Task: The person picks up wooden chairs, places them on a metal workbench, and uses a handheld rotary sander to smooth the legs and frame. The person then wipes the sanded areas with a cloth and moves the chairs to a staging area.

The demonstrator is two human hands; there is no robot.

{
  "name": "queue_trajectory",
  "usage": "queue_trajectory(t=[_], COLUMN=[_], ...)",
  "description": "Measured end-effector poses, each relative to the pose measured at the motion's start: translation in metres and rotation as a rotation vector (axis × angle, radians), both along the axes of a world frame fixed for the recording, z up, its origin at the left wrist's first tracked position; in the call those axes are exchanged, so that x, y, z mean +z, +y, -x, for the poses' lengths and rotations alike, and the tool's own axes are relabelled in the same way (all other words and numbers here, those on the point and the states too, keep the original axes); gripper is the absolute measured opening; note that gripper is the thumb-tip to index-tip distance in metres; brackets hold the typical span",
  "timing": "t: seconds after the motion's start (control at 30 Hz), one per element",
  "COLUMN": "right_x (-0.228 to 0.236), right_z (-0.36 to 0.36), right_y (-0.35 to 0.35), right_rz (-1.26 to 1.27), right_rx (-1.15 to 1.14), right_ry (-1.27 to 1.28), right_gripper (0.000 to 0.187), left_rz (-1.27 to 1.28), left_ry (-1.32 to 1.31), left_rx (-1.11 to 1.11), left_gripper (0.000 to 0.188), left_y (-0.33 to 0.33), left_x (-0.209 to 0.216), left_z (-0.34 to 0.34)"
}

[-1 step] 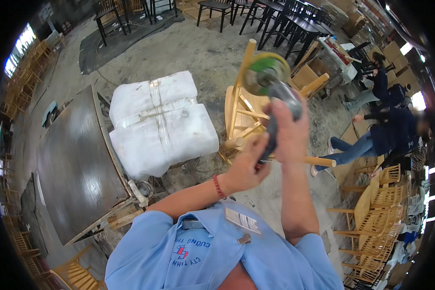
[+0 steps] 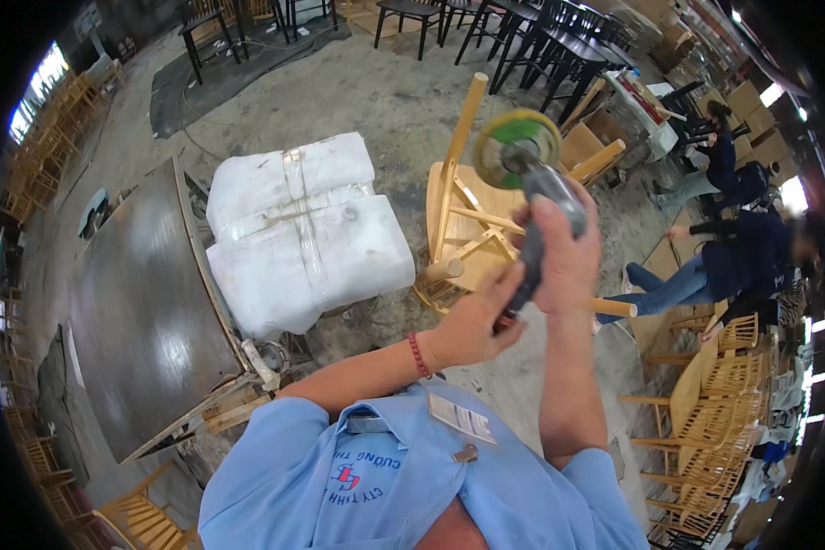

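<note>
Both of my hands grip an angle grinder (image 2: 559,200) with a dark grey body and a yellow-green disc (image 2: 517,147) at its far end. My right hand (image 2: 570,252) wraps around the body behind the disc. Lower and to the left, my left hand (image 2: 475,323) is closed around the rear end of the handle. Beneath the grinder, a light wooden chair (image 2: 438,215) lies upside down with its legs pointing up. The disc shows over the chair's far side; whether it touches the wood, I cannot tell.
A white wrapped bundle (image 2: 312,229) bound with tape lies left of the chair, beside a dark board (image 2: 147,312). Black chairs (image 2: 559,41) stand at the back, with more wooden chairs (image 2: 720,403) at right. A person (image 2: 706,270) is close by on the right.
The grinder and both hands have shifted slightly to the right, and the disc has moved a little nearer. The chair and bundle look the same.
</note>
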State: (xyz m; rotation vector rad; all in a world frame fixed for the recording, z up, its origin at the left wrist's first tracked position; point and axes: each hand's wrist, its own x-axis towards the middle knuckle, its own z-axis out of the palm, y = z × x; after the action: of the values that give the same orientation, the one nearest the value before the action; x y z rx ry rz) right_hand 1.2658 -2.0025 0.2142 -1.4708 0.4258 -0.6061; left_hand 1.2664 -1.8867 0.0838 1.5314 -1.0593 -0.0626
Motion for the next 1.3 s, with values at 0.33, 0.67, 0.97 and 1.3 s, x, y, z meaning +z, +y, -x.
queue_trajectory(t=[0.33,0.67,0.97,1.3], right_x=[0.03,0.041,0.036,0.033], right_z=[0.087,0.014,0.009,-0.004], right_y=[-0.072,0.019,-0.037,0.004], right_rz=[0.672,0.921,1.088,1.022], right_rx=[0.047,0.596,0.199,0.293], right_ry=[0.55,0.949,0.958,0.936], right_gripper=[0.051,0.053,0.051,0.049], left_rz=[-0.263,0.093,-0.179,0.001], left_ry=[0.263,0.711,0.383,0.337], left_rx=[0.253,-0.253,0.055,0.069], left_gripper=[0.04,0.033,0.027,0.032], left_y=[0.033,-0.01,-0.008,-0.011], left_x=[-0.077,-0.107,-0.096,-0.114], left_z=[-0.047,-0.091,-0.081,-0.085])
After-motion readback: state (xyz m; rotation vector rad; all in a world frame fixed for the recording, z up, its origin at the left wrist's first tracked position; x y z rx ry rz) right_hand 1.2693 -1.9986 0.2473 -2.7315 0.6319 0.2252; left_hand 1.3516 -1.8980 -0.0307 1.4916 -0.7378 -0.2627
